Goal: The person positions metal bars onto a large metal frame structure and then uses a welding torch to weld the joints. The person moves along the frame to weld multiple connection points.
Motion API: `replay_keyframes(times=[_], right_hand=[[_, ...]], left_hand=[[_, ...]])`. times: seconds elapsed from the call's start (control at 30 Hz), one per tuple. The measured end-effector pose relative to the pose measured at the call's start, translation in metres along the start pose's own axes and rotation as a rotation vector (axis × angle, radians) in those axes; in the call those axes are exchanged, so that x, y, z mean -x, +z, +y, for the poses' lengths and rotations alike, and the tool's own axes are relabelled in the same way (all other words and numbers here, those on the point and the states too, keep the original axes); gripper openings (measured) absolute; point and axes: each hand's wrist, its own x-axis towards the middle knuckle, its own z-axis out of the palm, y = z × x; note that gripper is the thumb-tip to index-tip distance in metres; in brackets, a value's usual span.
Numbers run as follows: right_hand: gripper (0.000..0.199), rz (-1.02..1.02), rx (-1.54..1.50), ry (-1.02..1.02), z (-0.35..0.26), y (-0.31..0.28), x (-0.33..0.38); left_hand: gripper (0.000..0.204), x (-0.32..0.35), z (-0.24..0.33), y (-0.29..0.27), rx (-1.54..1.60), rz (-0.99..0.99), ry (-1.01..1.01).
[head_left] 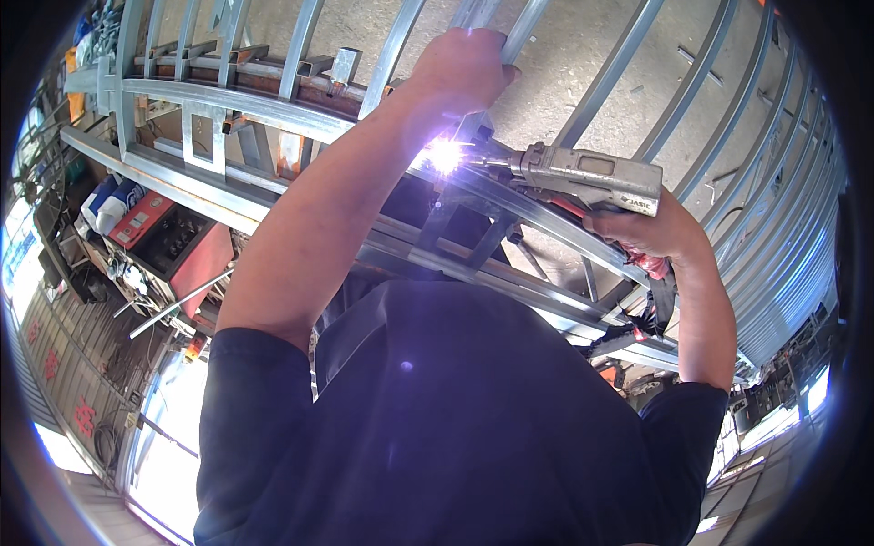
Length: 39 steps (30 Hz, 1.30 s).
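A grey welding gun (592, 175) lies across the upper middle, with its nozzle pointing left. My right hand (651, 227) is wrapped around its handle, and part of the grip is hidden. At the nozzle tip, a glaring white-violet arc (446, 156) burns against the joint of a long steel rail (555, 223), washing out the detail there. Just beyond the arc, my left hand (462, 68) is closed on a square metal tube (475, 13) that runs away from me. The fingertips of that hand are partly hidden.
Parallel metal bars (614, 73) of a large frame spread over the concrete floor (564, 45). At left stands a red machine (168, 241) with a dark top, beside a rod (182, 303) that sticks out. Dark cable wrapping (651, 314) hangs below my right hand.
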Motion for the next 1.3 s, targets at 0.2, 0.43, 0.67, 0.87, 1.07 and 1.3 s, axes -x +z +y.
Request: replay_keyframes(times=[0.2,0.43,0.67,0.87,1.07,1.3], right_hand=[[0.059,-0.008,0.005,0.026,0.0,-0.002,0.001],[0.061,-0.018,-0.003,0.008,0.0,-0.003,0.002],[0.061,-0.001,-0.031,0.02,-0.001,-0.002,0.005],[0.062,-0.008,-0.032,0.025,0.0,-0.004,0.006],[0.064,0.017,-0.005,0.024,0.004,-0.005,0.012],[0.057,0.115,-0.025,0.129,0.027,-0.026,0.05]], left_hand=[[0.049,0.002,0.002,-0.001,0.008,0.007,-0.01],[0.049,0.002,0.002,-0.001,0.0,0.013,-0.016],[0.051,-0.001,0.001,-0.001,-0.003,-0.004,-0.032],[0.052,-0.002,-0.002,0.0,-0.043,0.014,-0.001],[0.054,-0.001,-0.004,0.003,-0.055,0.047,0.034],[0.05,0.0,0.005,0.005,-0.17,0.264,0.116]])
